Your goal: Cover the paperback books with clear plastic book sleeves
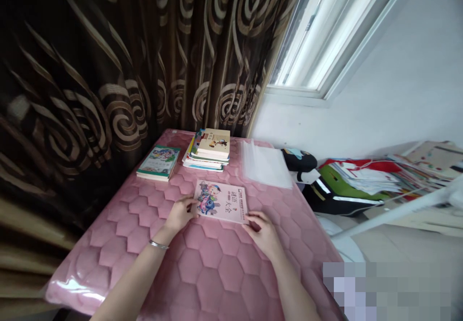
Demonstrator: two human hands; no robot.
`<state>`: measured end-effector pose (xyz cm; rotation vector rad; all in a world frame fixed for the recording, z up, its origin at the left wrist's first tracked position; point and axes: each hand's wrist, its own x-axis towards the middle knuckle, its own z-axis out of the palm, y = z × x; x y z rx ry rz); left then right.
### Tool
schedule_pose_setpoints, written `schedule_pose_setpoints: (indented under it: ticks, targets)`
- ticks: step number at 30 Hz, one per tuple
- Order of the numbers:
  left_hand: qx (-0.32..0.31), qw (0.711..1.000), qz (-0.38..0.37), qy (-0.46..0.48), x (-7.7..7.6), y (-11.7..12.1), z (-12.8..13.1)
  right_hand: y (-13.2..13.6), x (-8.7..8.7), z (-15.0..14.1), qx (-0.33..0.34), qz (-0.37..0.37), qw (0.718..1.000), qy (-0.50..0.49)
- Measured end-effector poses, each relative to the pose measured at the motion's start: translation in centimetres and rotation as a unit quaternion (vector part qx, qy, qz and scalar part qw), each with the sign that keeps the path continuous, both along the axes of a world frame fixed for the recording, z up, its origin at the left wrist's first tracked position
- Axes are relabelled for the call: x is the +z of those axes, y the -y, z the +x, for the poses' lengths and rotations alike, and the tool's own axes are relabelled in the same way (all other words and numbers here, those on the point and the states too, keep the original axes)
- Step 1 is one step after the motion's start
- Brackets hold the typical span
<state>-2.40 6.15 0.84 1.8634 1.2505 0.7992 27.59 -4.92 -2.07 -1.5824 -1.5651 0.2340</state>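
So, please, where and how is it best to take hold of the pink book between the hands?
Probably by its two short ends, near the corners closest to the person: left hand from the left, right hand from the right, each pinching the edge. The pink book is thin and lies flat, so its edges offer the surest grip.

From here the table (224, 263) shows pink, patterned all over in hexagons. The curtain (126, 60) is dark brown, covered in beige and cream swirls and spirals. The flat book (222, 202) is pale pink with a blue cartoon figure and dark lettering; the book at the left (159, 162) has a green border. White sheets (267, 164), a pale bluish wall (405, 89).
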Motion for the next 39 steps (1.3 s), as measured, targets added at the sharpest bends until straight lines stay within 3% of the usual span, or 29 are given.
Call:
schedule_pose_setpoints:
  ticks: [4, 13, 18, 24, 33, 39]
  targets:
    - [-0.004, 1.000, 0.006, -0.006, 0.1, 0.4, -0.6, 0.0, -0.2, 0.1, -0.002, 0.003, 1.000, 0.005]
    - [0.014, 0.984, 0.147, -0.101, 0.7, 1.7, -2.2, 0.1, -0.1, 0.3, 0.004, -0.008, 1.000, 0.007]
    - [0.042, 0.986, 0.132, -0.092, 0.4, 2.1, -2.1, 0.1, -0.2, 0.3, 0.000, 0.000, 1.000, 0.001]
    - [-0.025, 0.977, 0.190, -0.094, 0.3, 2.1, -2.0, 0.1, -0.2, 0.2, -0.001, 0.008, 1.000, -0.002]
    - [-0.023, 0.970, 0.219, -0.101, -0.3, 1.7, -1.8, -0.1, -0.2, 0.2, -0.003, -0.002, 1.000, 0.012]
    - [-0.015, 0.966, 0.221, -0.137, 0.3, 2.1, -1.8, -0.3, 0.0, 0.2, -0.005, -0.010, 0.999, 0.032]
